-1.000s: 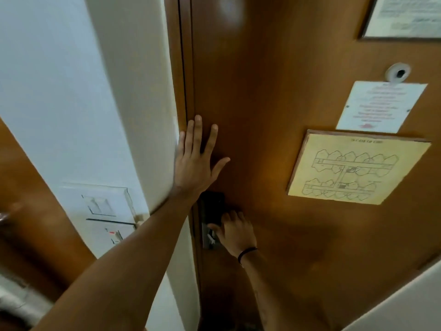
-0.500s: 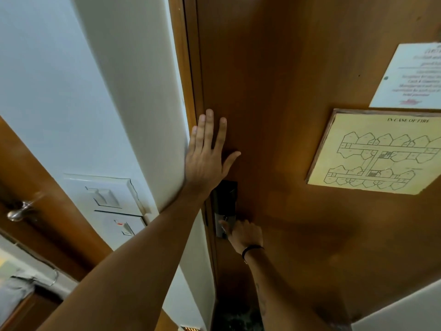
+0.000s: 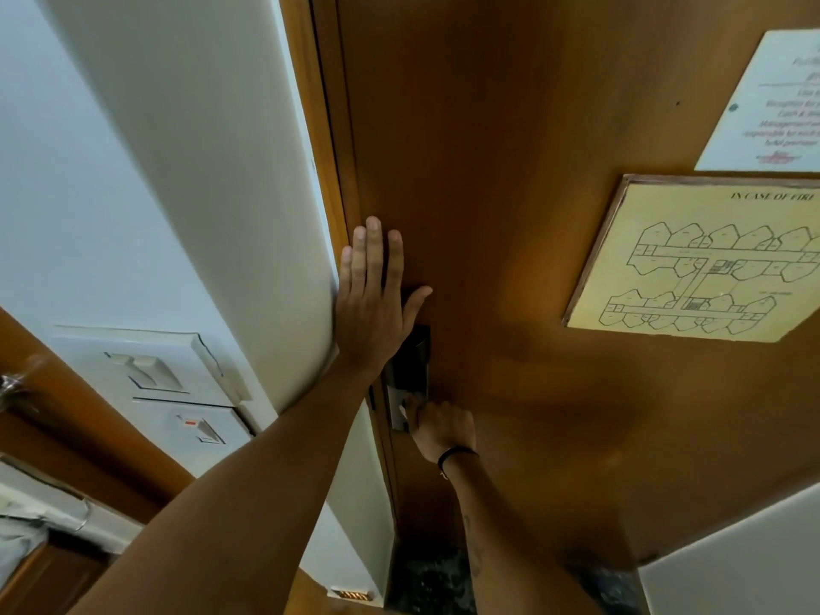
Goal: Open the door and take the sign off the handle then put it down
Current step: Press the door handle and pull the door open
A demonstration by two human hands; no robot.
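A person's left hand (image 3: 370, 299) is lying flat against a wooden door (image 3: 510, 170), palm pressed to the wood, fingers (image 3: 372, 246) straight and held close together, thumb spread out toward 3 o'clock. It is resting right at the door's edge, beside the door frame (image 3: 326, 139). The forearm is reaching in from 7 o'clock.

Just below it, toward 5 o'clock, the right hand (image 3: 441, 430) is curling closed around something at the dark lock plate (image 3: 410, 370); the handle itself is hidden under the fingers, so the exact grip cannot be told. A dark band (image 3: 457, 454) is circling that wrist. No door sign can be made out on the handle from this side; a small pale patch by the knuckles is too unclear to name.

Farther out on the door, toward 3 o'clock, a yellow floor plan (image 3: 705, 259) headed "IN CASE OF FIRE" is hanging in a wooden frame. Above it, at 2 o'clock, a white printed notice (image 3: 772, 108) is showing, its text too blurred to read.

Toward 9 o'clock of the hands, past the white wall (image 3: 186, 126), two white switch plates (image 3: 168, 375) are sitting one above the other, the lower one carrying a small red mark.
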